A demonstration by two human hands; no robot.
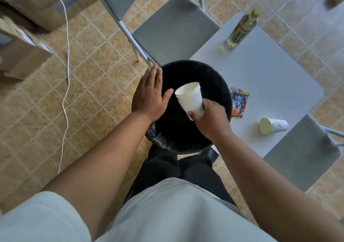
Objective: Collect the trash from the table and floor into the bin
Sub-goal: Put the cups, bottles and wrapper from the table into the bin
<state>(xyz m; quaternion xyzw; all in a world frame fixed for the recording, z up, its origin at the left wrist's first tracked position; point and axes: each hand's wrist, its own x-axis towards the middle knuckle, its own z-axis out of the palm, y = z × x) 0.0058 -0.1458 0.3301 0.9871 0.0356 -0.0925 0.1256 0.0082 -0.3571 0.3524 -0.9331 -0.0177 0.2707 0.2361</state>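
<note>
A white paper cup (189,97) is held over the open mouth of the black bin (186,63), tilted with its opening towards the far left. The right hand (210,119) grips it low down, with the thumb and fingers curled round the cup's base end. The left hand (149,96) lies flat at the bin's left rim, fingers straight and together, thumb spread towards the cup; whether the palm presses on the rim or sits just above it cannot be told. A dark bin liner (156,137) bunches over the near left edge of the bin.

The bin stands on the tiled floor (93,92) against the left edge of a pale table (270,78). On the table, just right of the bin, lies a colourful snack wrapper (239,102), partly hidden by the bin's rim. Farther right and nearer, a second paper cup (273,125) lies on its side. At the table's far end a green-labelled bottle (242,30) stands upright.

A grey folding chair (173,29) stands just beyond the bin, its frame close to the left fingertips. Another grey chair (305,152) sits at the table's near right side. A white cable (67,55) trails across the floor on the left, and blurred cardboard boxes (28,14) stand at far left.
</note>
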